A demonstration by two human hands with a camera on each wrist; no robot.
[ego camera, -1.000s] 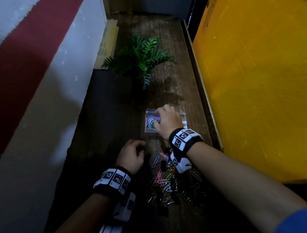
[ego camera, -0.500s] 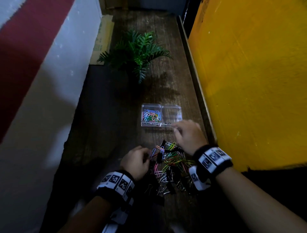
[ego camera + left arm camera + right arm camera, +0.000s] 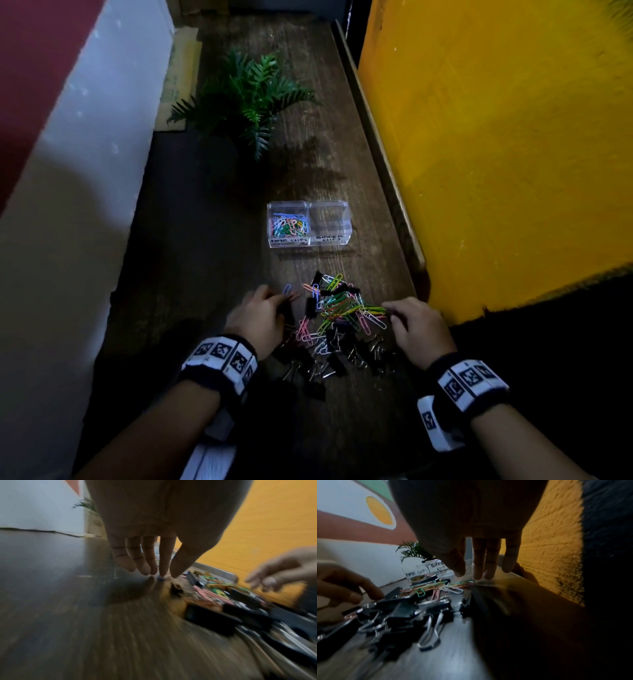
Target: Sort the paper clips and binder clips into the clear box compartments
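The left hand (image 3: 257, 317) pinches a blue clip (image 3: 287, 290) at the left edge of the pile (image 3: 337, 320) on the surface (image 3: 212, 240). The right hand (image 3: 416, 323), fingers (image 3: 478, 566) straight, touches clips at the pile's right edge. The box (image 3: 309, 223) stands beyond the pile, with paper clips in its left compartment.
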